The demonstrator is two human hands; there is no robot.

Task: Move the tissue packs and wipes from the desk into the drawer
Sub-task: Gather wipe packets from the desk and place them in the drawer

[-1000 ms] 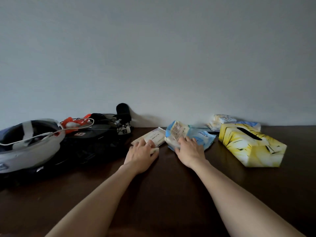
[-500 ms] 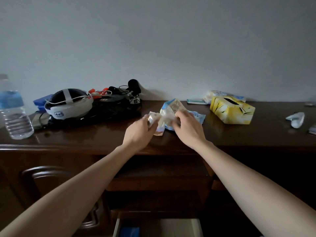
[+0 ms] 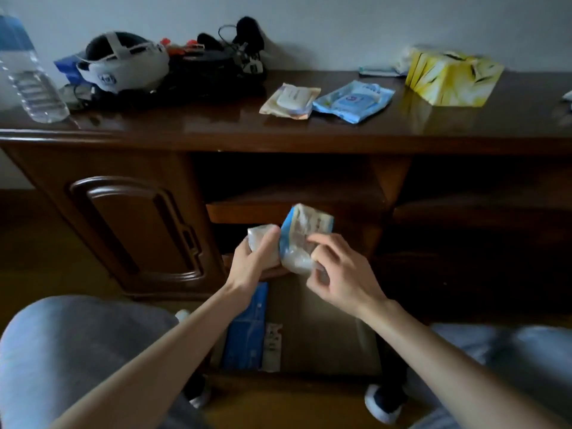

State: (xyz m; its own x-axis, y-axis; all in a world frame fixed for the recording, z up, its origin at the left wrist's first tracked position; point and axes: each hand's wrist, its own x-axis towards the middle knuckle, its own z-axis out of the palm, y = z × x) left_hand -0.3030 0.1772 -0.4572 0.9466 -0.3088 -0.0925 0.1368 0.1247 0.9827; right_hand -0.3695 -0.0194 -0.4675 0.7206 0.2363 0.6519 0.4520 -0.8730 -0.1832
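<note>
My left hand (image 3: pixel 254 261) grips a small white tissue pack (image 3: pixel 259 239) and my right hand (image 3: pixel 335 273) pinches a blue-and-white tissue pack (image 3: pixel 301 238). Both packs hang below the desk top, above the open drawer (image 3: pixel 322 323). A blue box (image 3: pixel 247 329) lies along the drawer's left side. On the desk (image 3: pixel 192 128) lie a beige wipes pack (image 3: pixel 291 100) and a light blue wipes pack (image 3: pixel 354 100), side by side. A yellow tissue box (image 3: pixel 453 77) stands at the back right, with more small packs (image 3: pixel 380 70) behind it.
A water bottle (image 3: pixel 28 75) stands at the desk's left end. A white headset (image 3: pixel 123 65) and a black bag with cables (image 3: pixel 216 66) fill the back left. A cabinet door (image 3: pixel 136 224) is left of the drawer. My knees (image 3: pixel 71 351) flank the drawer.
Both hands picked two tissue packs off the desk and carried them down and toward me, over the open drawer. The view tilted downward. Two wipes packs stayed on the desk.
</note>
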